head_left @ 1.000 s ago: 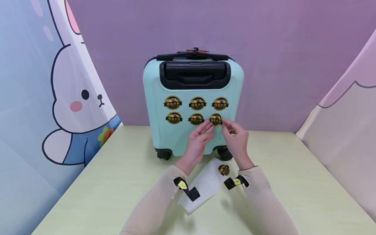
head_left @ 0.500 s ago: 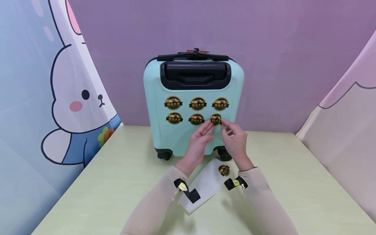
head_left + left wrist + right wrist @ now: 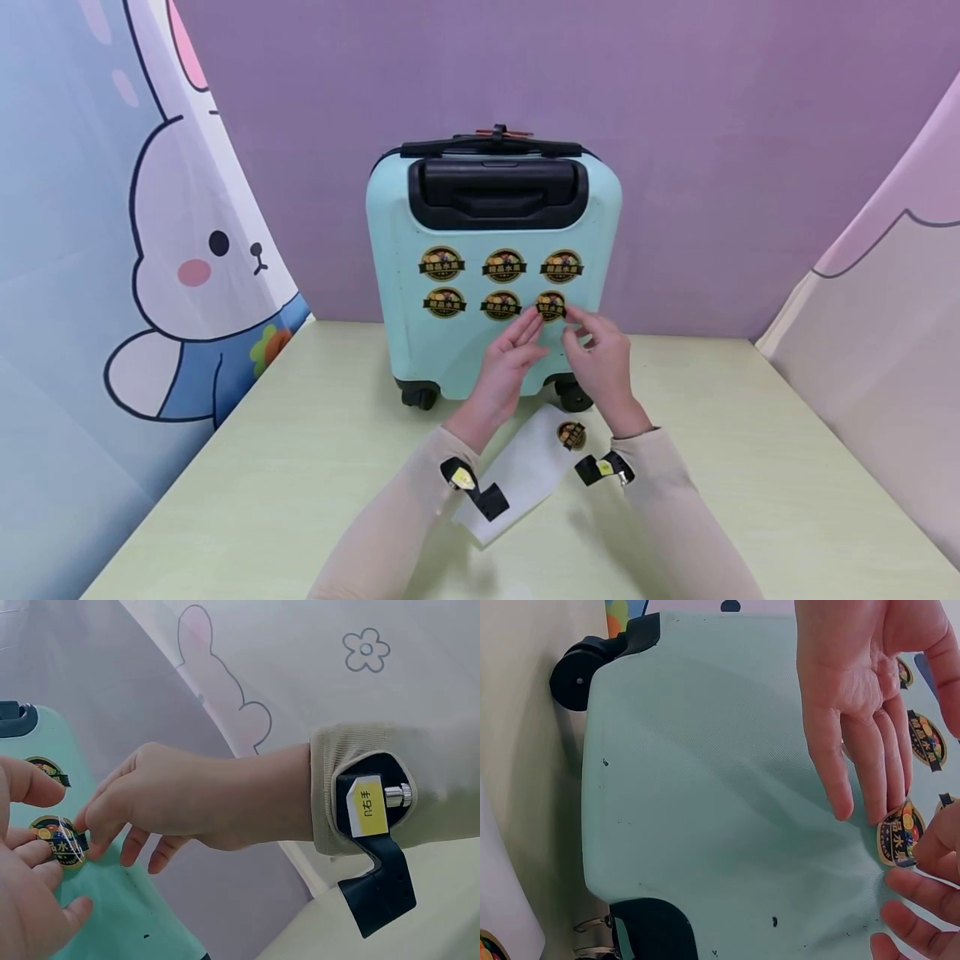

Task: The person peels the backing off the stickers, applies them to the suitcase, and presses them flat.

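A light-green suitcase stands upright with black-and-gold oval stickers on its front. The lower-right sticker lies between my hands, at the end of the second row. My right hand pinches its right edge between thumb and forefinger, as the left wrist view shows. That edge lifts and bends a little in the right wrist view, where the sticker sits close over the shell. From the left, my left hand reaches up with fingers extended, their tips on the sticker's left edge.
White backing paper lies aslant on the pale table below my wrists, with one more sticker near its top. Behind the suitcase hangs a purple cloth. A rabbit-print curtain borders the left side.
My right hand's lower fingers and thumb have drawn back slightly from the sticker and curled more. The left hand stays nearly still at the sticker's left edge.
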`<state>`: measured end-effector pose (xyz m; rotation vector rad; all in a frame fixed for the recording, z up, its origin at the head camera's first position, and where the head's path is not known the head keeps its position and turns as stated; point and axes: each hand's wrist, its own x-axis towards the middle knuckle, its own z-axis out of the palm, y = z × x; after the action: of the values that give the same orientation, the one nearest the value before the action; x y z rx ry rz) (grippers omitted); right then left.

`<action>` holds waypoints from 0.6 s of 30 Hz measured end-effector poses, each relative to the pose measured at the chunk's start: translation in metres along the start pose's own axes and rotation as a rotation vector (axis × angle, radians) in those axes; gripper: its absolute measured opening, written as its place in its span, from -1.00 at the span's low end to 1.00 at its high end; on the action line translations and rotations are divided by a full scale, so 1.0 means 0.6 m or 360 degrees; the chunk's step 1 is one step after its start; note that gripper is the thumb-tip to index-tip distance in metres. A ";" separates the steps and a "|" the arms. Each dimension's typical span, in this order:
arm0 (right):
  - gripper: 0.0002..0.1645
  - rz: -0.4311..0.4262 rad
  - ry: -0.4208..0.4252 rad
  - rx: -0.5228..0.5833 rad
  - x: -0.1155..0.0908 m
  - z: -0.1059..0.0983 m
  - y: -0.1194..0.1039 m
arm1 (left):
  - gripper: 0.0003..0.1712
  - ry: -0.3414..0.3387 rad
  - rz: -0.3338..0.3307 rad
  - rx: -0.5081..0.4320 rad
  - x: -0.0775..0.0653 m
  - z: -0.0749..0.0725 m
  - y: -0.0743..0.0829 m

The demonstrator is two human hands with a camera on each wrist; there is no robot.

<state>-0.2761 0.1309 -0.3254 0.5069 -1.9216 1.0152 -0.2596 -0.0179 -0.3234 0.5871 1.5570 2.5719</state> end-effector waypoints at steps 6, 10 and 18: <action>-0.60 -0.0044 -0.0042 -0.0068 0.000 -0.006 -0.003 | -0.19 -0.0008 -0.0039 0.0021 -0.002 0.002 0.005; -0.58 -0.0078 -0.0078 -0.0129 0.000 -0.008 -0.002 | -0.17 -0.0015 -0.0066 0.0036 -0.003 0.001 0.008; -0.51 -0.0105 -0.0205 -0.0329 -0.002 -0.013 -0.007 | -0.15 -0.0038 -0.0112 0.0057 -0.007 -0.001 0.014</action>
<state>-0.2687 0.1345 -0.3224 0.5229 -2.0826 0.7467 -0.2551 -0.0237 -0.3176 0.5536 1.5895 2.4822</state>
